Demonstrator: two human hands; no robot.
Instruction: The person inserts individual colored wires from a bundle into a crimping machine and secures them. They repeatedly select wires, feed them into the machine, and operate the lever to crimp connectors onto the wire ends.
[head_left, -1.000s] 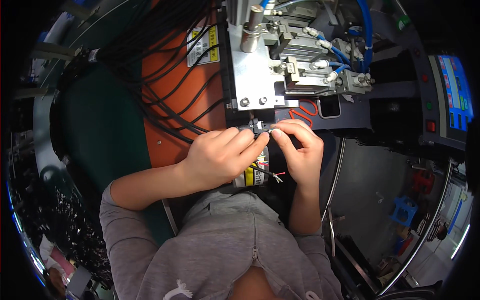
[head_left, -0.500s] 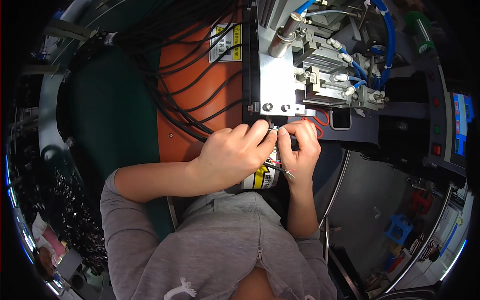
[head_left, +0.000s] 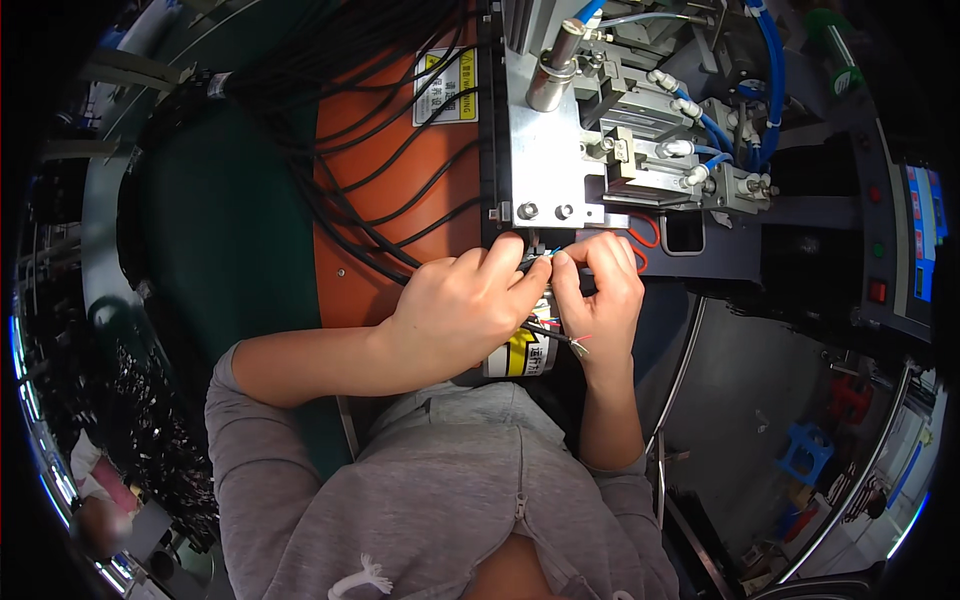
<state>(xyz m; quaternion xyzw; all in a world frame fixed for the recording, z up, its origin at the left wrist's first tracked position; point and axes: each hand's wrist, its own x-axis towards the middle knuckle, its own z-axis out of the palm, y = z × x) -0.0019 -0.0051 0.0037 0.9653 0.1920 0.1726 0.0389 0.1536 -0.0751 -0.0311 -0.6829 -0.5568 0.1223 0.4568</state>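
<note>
My left hand (head_left: 455, 305) is closed, its thumb and forefinger pinching a black cable (head_left: 526, 264) near its stripped end. Against those fingertips, my right hand (head_left: 608, 295) pinches the thin coloured wires (head_left: 556, 254) coming out of that cable. The fingers hide most of the wires. Below the left hand a second black cable (head_left: 550, 332) sticks out, its thin red, white and green wires (head_left: 580, 345) fanned apart. Just beyond both hands is the lower edge of a machine's metal plate (head_left: 545, 165).
Many black cables (head_left: 375, 180) lie across an orange board (head_left: 390, 240) at left. Pneumatic cylinders (head_left: 650, 165) with blue hoses (head_left: 770, 90) stand at far right. Red-handled scissors (head_left: 645, 235) lie beside the right hand. A labelled cylinder (head_left: 520, 355) sits below the hands, and a control panel (head_left: 915, 240) stands rightmost.
The view has shifted slightly. Both hands stay together at the same spot, fingertips a little readjusted, and more of the black cable's end and coloured wires shows between them.
</note>
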